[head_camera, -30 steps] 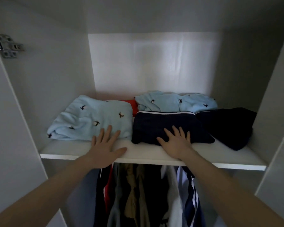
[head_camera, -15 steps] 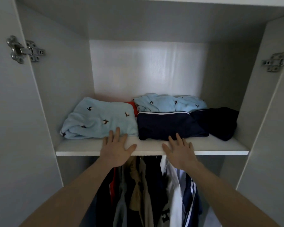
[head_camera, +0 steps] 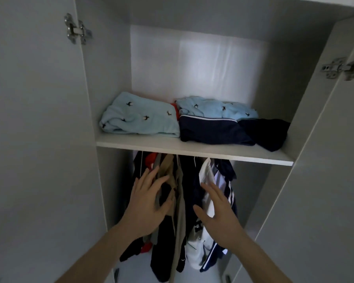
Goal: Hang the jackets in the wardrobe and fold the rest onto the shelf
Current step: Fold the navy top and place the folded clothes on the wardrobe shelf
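Our left hand point(head_camera: 146, 203) hangs with its fingers spread and empty, in front of the hanging jackets point(head_camera: 178, 201); a tan one lies just beyond the fingertips, though we cannot tell if they touch it. Our right hand point(head_camera: 218, 211) is likewise splayed and holds nothing, a white and navy striped jacket just behind its fingers. Well above both sets of fingers runs the shelf point(head_camera: 192, 149), carrying a fleecy light blue fold point(head_camera: 139, 117) at the left, a navy fold with white piping point(head_camera: 211, 130) in the middle with a second light blue piece point(head_camera: 215, 108) behind it, and a dark bundle point(head_camera: 268, 132) at the right.

We judge the main risk to be a careless brush through the packed jackets, which could slide one off its hanger, since they look thin and slippery. The dark bundle sits loosely near the shelf's front edge and could slump off if knocked. The fleece looks soft and thick, the shelf smooth and hard.
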Demonstrator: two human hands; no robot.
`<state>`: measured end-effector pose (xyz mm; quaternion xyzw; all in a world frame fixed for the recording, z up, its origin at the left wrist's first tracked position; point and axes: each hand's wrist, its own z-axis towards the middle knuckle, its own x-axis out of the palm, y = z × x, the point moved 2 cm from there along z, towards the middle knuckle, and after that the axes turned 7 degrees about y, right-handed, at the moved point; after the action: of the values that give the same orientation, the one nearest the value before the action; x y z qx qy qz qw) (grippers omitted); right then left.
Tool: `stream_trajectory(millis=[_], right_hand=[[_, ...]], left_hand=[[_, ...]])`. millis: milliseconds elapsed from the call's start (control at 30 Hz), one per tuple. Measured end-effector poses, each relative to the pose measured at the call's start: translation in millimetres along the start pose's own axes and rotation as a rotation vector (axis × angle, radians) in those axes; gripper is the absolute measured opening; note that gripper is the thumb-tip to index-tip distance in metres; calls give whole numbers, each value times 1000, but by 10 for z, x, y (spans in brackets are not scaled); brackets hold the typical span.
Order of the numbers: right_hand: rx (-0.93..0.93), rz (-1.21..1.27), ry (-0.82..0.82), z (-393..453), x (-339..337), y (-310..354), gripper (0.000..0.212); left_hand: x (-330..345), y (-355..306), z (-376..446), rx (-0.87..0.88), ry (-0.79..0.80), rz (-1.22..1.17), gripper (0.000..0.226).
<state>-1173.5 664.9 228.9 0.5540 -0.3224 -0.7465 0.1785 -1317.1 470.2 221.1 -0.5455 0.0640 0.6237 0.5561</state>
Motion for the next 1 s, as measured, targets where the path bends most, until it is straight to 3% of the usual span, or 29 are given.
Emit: stream_trajectory(millis=[300,433,633,733,800,900,1000], right_hand=[[-108,25,124,-1070,105,151,73],[-167,27,162,-1375,-30,288,75],[-248,43,180,-1814,-190,528,65],[-263,46,169,-1998,-295,608,60],[-269,50,149,-2112,-365,620,60],[-265,26,128,-2256,-467,605,61],[-255,-7,124,-2359,-589,617,65]], left_hand=[[-566,-203,-1761,-225,-123,121,56],[-849,-267,-2255,-396,-264,222,72],[-1512,-84,-2682,-590,-651,208,97],[-1810,115,-2607,-688,-640,41,107],[-1932,196,-2478,-699,-562,-87,99],[-2009,194,-2312,-709,-535,-180,63],[-2011,74,-2225,-759,-598,-196,62]])
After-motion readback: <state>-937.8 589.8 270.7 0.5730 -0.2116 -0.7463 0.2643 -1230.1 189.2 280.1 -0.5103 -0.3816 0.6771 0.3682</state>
